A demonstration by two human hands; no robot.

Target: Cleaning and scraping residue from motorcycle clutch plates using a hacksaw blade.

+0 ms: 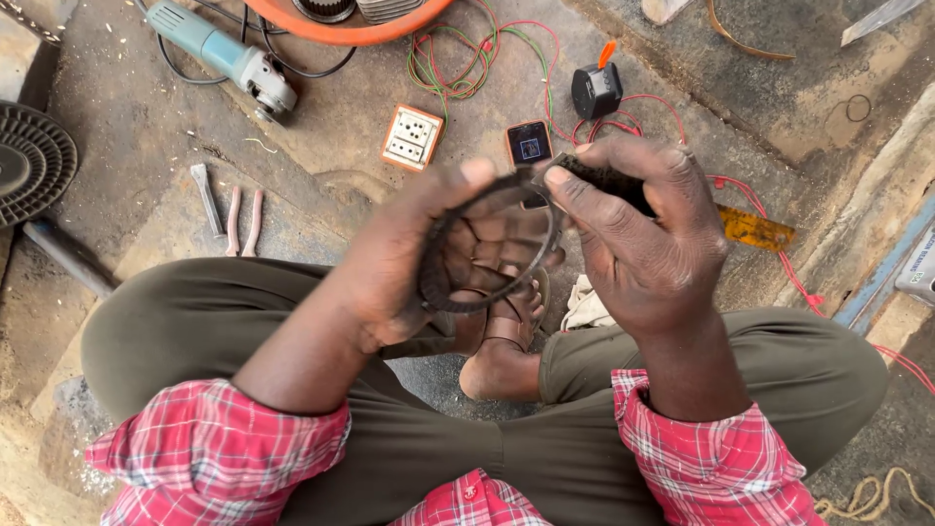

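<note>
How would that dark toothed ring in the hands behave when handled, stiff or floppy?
Probably stiff: the toothed ring keeps its round curve though the left hand and right hand grip it only at the edges. It looks thin, so likely light. The teeth should resist slipping.

A rough, dusty concrete floor fills the scene under bright daylight. Far left lies an angle grinder beside an orange tub rim; tangled red and green wires run right, near a switch socket board.
</note>
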